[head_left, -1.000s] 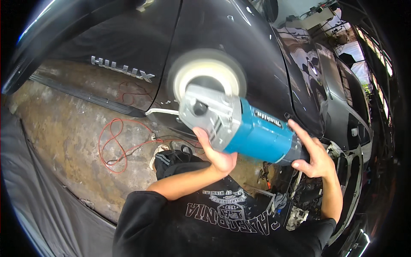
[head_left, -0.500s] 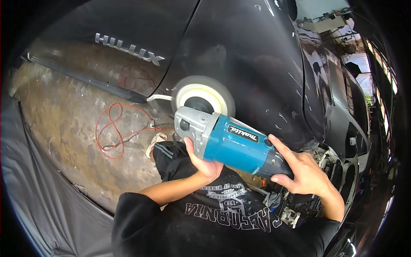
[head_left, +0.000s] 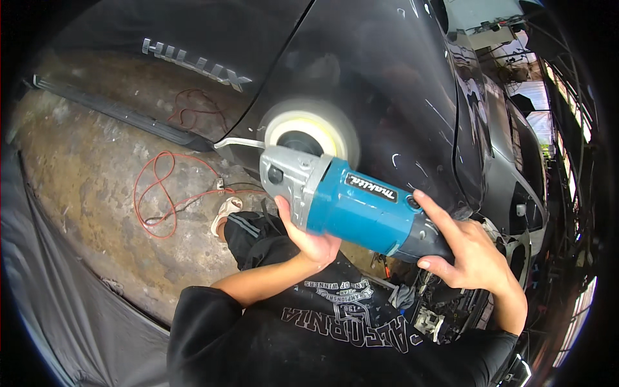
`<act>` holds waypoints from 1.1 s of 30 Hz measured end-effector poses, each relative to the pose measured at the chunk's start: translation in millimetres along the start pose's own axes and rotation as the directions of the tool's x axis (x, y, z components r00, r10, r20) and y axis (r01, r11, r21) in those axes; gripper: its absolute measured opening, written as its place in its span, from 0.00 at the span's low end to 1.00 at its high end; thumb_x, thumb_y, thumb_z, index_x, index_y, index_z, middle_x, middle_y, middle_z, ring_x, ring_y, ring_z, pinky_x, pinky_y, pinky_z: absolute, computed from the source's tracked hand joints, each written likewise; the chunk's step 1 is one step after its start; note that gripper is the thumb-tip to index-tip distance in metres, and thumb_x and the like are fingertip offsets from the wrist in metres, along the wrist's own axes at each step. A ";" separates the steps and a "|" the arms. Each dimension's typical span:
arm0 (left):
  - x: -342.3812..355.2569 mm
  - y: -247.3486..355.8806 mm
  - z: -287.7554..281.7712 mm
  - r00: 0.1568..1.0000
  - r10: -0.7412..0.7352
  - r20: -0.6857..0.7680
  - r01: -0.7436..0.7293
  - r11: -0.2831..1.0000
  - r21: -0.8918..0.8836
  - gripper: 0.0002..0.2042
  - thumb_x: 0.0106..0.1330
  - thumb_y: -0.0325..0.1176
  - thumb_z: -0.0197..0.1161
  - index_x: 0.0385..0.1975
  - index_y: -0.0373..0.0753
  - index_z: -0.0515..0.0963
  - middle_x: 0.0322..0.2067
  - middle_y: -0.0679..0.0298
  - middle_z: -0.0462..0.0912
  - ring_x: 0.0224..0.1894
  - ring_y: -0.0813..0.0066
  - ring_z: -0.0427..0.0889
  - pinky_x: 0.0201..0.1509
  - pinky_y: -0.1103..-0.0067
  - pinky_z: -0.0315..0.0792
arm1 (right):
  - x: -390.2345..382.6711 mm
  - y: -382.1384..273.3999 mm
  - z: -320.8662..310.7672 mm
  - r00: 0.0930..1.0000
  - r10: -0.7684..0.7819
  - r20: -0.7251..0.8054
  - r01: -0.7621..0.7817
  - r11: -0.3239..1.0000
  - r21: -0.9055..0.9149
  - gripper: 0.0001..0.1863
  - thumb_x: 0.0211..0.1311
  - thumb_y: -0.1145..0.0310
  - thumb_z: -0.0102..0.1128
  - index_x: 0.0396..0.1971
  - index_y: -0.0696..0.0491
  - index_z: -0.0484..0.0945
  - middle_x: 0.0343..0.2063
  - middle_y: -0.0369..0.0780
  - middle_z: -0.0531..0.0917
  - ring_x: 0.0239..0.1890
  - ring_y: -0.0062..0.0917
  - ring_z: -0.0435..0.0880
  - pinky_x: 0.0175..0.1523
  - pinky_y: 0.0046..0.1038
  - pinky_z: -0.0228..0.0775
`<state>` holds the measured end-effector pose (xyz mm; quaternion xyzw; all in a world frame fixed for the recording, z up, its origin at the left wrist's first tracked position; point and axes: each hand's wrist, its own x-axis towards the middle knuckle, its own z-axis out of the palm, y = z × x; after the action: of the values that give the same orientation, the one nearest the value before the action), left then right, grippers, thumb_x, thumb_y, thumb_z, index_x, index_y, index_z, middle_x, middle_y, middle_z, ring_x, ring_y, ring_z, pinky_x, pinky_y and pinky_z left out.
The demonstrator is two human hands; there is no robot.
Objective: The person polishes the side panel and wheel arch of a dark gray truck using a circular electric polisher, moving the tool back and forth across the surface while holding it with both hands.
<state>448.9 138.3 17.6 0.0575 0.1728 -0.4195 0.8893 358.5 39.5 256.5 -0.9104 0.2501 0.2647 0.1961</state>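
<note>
A teal electric polisher (head_left: 361, 209) with a grey metal head lies slantwise across the middle. Its round pale pad (head_left: 325, 115), blurred by spinning, is against the glossy black vehicle panel (head_left: 387, 71). From below, my left hand (head_left: 313, 245) supports the polisher near its metal head, palm up with the thumb along the head's side. Round the dark rear grip is my right hand (head_left: 477, 251), its index finger stretched along the top near a black round cap. The right hand's other fingers are mostly hidden behind the grip.
A seam separates this panel from a black door with chrome lettering (head_left: 193, 64). A side step (head_left: 122, 113) runs below the door. On the stained floor (head_left: 84, 174) lies a looped orange cord (head_left: 158, 193). Grey sheeting (head_left: 71, 303) drapes at left; exposed vehicle parts (head_left: 432, 319) lie at lower right.
The polisher and its blurred pad have shifted slightly up and right over the panel, with both hands moving along. The view has shifted a little too. Both grips stay the same.
</note>
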 end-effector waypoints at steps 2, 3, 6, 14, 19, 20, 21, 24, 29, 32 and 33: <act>-3.6 -5.7 -9.1 0.999 -0.005 -0.047 0.006 1.000 0.026 0.38 0.69 0.68 0.37 0.66 0.42 0.63 0.59 0.64 0.72 0.60 0.68 0.72 0.63 0.69 0.65 | 1.7 2.2 1.8 0.999 0.028 0.022 -0.028 1.000 0.006 0.48 0.54 0.59 0.67 0.72 0.51 0.50 0.46 0.57 0.81 0.40 0.55 0.81 0.45 0.45 0.72; -4.6 -5.8 -12.5 0.998 -0.019 -0.057 0.021 0.999 0.027 0.38 0.69 0.69 0.37 0.66 0.43 0.63 0.59 0.65 0.72 0.60 0.68 0.71 0.64 0.68 0.65 | 4.3 3.5 2.0 0.998 0.042 0.050 -0.043 0.999 0.011 0.48 0.54 0.59 0.67 0.72 0.51 0.50 0.45 0.57 0.81 0.39 0.54 0.82 0.44 0.45 0.72; -1.7 -4.8 -12.6 0.998 -0.051 -0.034 0.052 0.998 0.027 0.39 0.68 0.69 0.37 0.66 0.43 0.63 0.60 0.65 0.71 0.61 0.68 0.70 0.65 0.68 0.63 | 4.0 10.0 -1.3 0.999 0.016 0.032 -0.017 1.000 0.017 0.49 0.53 0.57 0.67 0.72 0.51 0.51 0.42 0.57 0.82 0.37 0.54 0.82 0.43 0.44 0.72; 22.7 -2.4 70.3 0.997 -0.051 0.054 0.053 0.998 -0.036 0.39 0.67 0.71 0.35 0.64 0.44 0.66 0.56 0.66 0.74 0.58 0.71 0.72 0.63 0.68 0.65 | -16.7 16.7 -45.2 0.976 -0.070 -0.208 0.057 0.996 -0.068 0.50 0.54 0.43 0.64 0.69 0.60 0.56 0.49 0.57 0.79 0.45 0.54 0.82 0.49 0.36 0.72; 17.7 -6.4 61.3 0.993 -0.056 0.105 0.061 0.997 -0.047 0.38 0.68 0.70 0.36 0.64 0.45 0.66 0.55 0.66 0.75 0.56 0.70 0.73 0.62 0.68 0.66 | -14.4 22.6 -43.5 0.980 -0.074 -0.185 0.072 0.997 -0.017 0.50 0.54 0.43 0.63 0.69 0.60 0.56 0.49 0.57 0.79 0.44 0.54 0.82 0.49 0.38 0.72; 15.2 -11.0 49.4 0.984 -0.057 0.168 0.082 0.985 -0.149 0.37 0.69 0.70 0.36 0.64 0.46 0.66 0.56 0.66 0.74 0.57 0.69 0.73 0.62 0.68 0.65 | -14.1 26.6 -39.5 0.983 -0.081 -0.166 0.083 0.997 0.002 0.50 0.53 0.44 0.64 0.69 0.59 0.56 0.49 0.57 0.79 0.44 0.55 0.81 0.49 0.39 0.72; 11.7 -13.1 38.8 0.972 -0.043 0.229 0.101 0.963 -0.250 0.36 0.69 0.69 0.36 0.65 0.46 0.66 0.57 0.66 0.74 0.58 0.69 0.73 0.63 0.68 0.65 | -12.2 29.2 -36.2 0.985 -0.094 -0.144 0.096 0.995 0.008 0.50 0.53 0.45 0.65 0.69 0.59 0.56 0.50 0.56 0.79 0.44 0.55 0.81 0.49 0.40 0.72; -1.8 -25.0 19.1 0.999 -0.018 0.030 0.020 0.997 -0.070 0.35 0.70 0.68 0.36 0.65 0.47 0.65 0.59 0.66 0.73 0.59 0.68 0.72 0.64 0.67 0.65 | -10.8 36.1 -23.7 0.998 -0.019 -0.057 0.021 0.999 0.026 0.50 0.51 0.49 0.66 0.71 0.52 0.55 0.45 0.55 0.82 0.37 0.55 0.81 0.42 0.42 0.71; -10.3 -31.0 13.9 0.998 -0.057 0.005 0.057 0.998 -0.004 0.36 0.69 0.68 0.36 0.66 0.47 0.63 0.59 0.66 0.72 0.60 0.68 0.71 0.64 0.67 0.64 | -18.0 43.1 -20.5 0.999 0.001 -0.042 0.002 0.998 0.070 0.49 0.50 0.49 0.67 0.71 0.52 0.56 0.43 0.55 0.82 0.35 0.55 0.81 0.41 0.42 0.71; 1.3 -22.2 45.7 0.997 -0.069 0.033 0.066 0.993 0.095 0.37 0.68 0.69 0.37 0.67 0.47 0.63 0.59 0.66 0.71 0.61 0.68 0.70 0.66 0.67 0.62 | -21.3 56.3 -22.5 0.972 -0.133 -0.192 0.149 0.986 0.072 0.49 0.53 0.44 0.64 0.70 0.57 0.57 0.50 0.56 0.79 0.44 0.53 0.82 0.49 0.40 0.72; 8.8 -15.8 62.9 1.000 -0.021 0.002 0.021 0.996 0.089 0.38 0.68 0.69 0.39 0.67 0.45 0.61 0.60 0.66 0.70 0.62 0.69 0.69 0.66 0.68 0.61 | -16.6 54.5 -28.0 0.962 -0.141 -0.232 0.165 0.982 0.090 0.49 0.54 0.42 0.62 0.69 0.58 0.57 0.51 0.56 0.79 0.45 0.53 0.82 0.51 0.39 0.72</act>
<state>458.3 106.3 73.9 0.0946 0.1531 -0.4363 0.8816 326.6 -11.8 275.8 -0.9391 0.2136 0.1301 0.2358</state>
